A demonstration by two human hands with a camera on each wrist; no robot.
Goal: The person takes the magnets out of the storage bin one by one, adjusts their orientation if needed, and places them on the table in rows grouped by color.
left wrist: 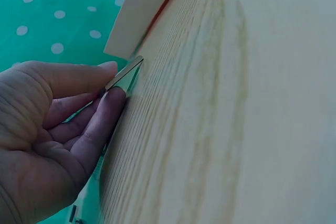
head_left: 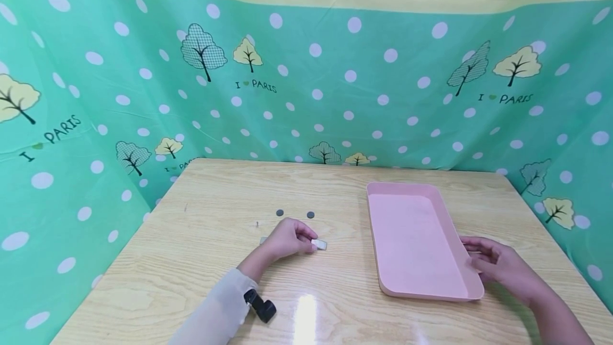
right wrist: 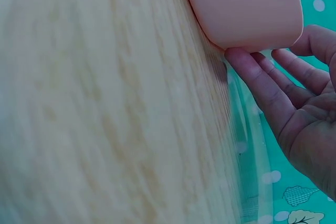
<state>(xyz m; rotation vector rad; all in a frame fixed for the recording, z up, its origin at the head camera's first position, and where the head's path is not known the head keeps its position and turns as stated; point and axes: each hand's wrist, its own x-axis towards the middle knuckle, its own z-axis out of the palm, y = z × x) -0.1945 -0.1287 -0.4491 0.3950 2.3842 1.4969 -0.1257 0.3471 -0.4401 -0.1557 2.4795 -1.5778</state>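
Observation:
Near the middle of the table my left hand pinches a small, flat, pale rectangular piece between thumb and fingers. Seen edge-on in the left wrist view, the piece is thin and tilted, one end close to the wood. A similar pale strip shows partly behind the left wrist. My right hand holds the right side of a pink rectangular tray. In the right wrist view its thumb is at the tray's rim, with fingertips against the lower outer wall.
Two dark round discs lie on the wooden table beyond the left hand. A tiny dark object, too small to identify, lies left of them. Behind the table hangs a green dotted curtain. A black strap hangs at the left sleeve.

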